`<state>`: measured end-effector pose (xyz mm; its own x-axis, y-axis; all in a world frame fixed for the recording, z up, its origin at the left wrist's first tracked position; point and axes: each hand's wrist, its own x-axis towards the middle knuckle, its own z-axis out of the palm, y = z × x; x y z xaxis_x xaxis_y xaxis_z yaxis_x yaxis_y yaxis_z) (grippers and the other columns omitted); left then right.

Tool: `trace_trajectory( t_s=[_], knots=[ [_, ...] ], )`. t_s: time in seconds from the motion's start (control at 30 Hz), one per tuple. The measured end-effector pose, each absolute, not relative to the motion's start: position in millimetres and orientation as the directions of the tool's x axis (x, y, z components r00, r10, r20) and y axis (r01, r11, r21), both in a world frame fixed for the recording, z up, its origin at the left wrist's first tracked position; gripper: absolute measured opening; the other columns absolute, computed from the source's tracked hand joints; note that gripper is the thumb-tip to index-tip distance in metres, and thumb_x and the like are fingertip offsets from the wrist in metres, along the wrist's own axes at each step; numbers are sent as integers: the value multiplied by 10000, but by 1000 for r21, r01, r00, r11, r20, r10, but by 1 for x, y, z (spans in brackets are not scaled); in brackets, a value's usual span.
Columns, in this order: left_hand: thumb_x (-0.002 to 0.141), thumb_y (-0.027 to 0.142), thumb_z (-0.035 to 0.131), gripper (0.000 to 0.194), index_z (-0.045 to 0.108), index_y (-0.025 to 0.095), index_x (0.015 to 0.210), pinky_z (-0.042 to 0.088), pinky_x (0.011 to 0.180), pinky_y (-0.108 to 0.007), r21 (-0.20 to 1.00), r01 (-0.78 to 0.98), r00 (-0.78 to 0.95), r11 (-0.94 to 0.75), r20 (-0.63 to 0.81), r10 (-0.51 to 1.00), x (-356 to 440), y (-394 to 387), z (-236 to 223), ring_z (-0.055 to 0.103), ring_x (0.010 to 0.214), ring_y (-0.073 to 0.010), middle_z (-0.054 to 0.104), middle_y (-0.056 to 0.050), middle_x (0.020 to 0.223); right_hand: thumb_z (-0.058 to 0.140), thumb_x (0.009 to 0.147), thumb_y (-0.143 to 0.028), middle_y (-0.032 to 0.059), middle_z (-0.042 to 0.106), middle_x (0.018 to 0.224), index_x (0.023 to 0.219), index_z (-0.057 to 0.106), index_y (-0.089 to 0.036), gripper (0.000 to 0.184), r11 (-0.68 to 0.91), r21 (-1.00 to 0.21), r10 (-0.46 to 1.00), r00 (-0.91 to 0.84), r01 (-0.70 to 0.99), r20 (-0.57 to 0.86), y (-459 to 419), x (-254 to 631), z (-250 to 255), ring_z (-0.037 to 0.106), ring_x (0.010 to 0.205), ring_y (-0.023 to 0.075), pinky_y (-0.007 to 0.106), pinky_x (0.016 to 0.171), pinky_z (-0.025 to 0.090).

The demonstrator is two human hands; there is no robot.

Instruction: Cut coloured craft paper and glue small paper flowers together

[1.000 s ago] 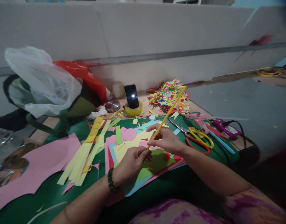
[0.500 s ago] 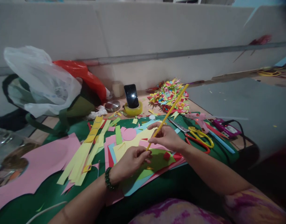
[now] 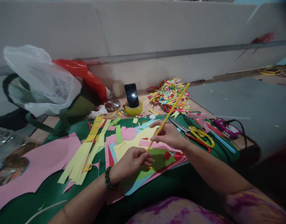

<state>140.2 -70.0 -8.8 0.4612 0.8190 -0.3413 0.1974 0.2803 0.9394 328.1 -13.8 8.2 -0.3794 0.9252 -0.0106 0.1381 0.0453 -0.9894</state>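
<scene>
A thin yellow paper strip [image 3: 172,109], narrow as a stick, slants up and to the right between my hands. Its lower end is pinched in the fingertips of my left hand [image 3: 131,161], which wears a dark green bead bracelet [image 3: 108,178]. Higher up, my right hand [image 3: 168,135] has the strip between thumb and fingers. Both hands are just above a pile of coloured paper: a green sheet [image 3: 154,160], a pale yellow sheet [image 3: 138,137] and a pink paper circle [image 3: 129,133]. I cannot tell whether the strip is rolled or folded.
To the right lie scissors [image 3: 180,125], a pink glue gun [image 3: 199,119] and a purple power block [image 3: 227,127]. Pale yellow strips [image 3: 75,165] and a large pink sheet [image 3: 47,165] are at left. Behind stand a phone [image 3: 131,95] on a tape roll [image 3: 133,109] and paper flowers [image 3: 169,96].
The strip's upper tip has shifted slightly right and up, and the bent bit seen there earlier is now in line. Both hands keep their grip and have barely moved.
</scene>
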Motion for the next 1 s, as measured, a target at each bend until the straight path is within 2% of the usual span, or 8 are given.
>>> trace_trajectory(
  t_s=[0.2,0.33,0.5,0.73,0.87,1.0],
  knots=[
    [789,475,591,355,665,132,732,498,608,-262,930,363,421,55,-216,881,142,-66,-2,646,669,-180,706,-61,710,756,605,-282,-51,609,574,952,560,-173,413,36,-990,915,-402,139,-23,-21,317,0,591,529,122,211,484,429],
    [796,469,552,363,665,136,705,519,635,-271,954,287,406,89,-205,890,142,-64,-4,657,659,-177,706,-64,680,772,585,-283,-47,622,597,963,562,-179,445,16,-993,903,-428,117,-36,-24,310,-7,607,554,126,212,505,438],
    [732,565,634,441,654,128,675,543,676,-303,953,253,466,167,-272,842,137,-64,-3,683,687,-199,720,-85,703,815,551,-308,-44,624,581,990,550,-168,531,-16,-999,924,-380,49,-33,-15,320,0,623,546,146,256,542,485],
    [641,649,688,540,673,117,728,550,697,-321,938,234,490,257,-342,802,129,-61,1,690,684,-200,732,-96,720,811,544,-310,-45,617,528,992,555,-156,538,13,-1000,954,-301,18,8,-4,336,9,617,497,149,252,499,461],
    [693,592,677,472,677,123,744,534,696,-301,939,274,489,209,-323,810,132,-60,4,696,727,-206,740,-95,774,806,558,-323,-52,608,536,981,555,-164,517,30,-999,955,-294,31,20,-11,329,7,625,517,153,260,515,474],
    [749,528,645,404,695,130,790,521,671,-275,955,279,451,104,-226,863,135,-58,1,697,734,-205,740,-81,774,812,568,-319,-48,617,592,978,559,-177,502,27,-996,944,-331,84,-2,-23,313,-1,622,556,140,245,525,473]
  ],
)
